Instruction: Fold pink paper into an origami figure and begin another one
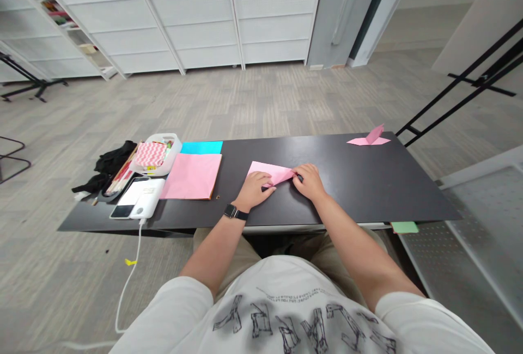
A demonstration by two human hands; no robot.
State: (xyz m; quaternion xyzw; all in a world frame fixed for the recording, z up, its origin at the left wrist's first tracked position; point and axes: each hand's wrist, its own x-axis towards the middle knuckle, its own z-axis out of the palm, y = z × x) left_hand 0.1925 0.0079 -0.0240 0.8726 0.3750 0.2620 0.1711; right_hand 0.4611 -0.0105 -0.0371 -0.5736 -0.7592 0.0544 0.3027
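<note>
A folded piece of pink paper point(272, 169) lies on the dark table in front of me, narrowing to a point on its right side. My left hand point(254, 188) rests over its lower left part, fingers bent on the paper and thumb at the near edge. At the paper's right tip, my right hand point(309, 180) has its fingers closed on the corner. Parts of the paper's lower edge are hidden beneath both hands.
Left on the table point(335, 207) lie a pink paper stack point(194, 177), a blue sheet point(202, 147), a white basket point(174, 152), a phone point(122, 211) and a white power bank point(147, 199) with a cable. A folded pink paper figure point(372, 137) stands at the far right.
</note>
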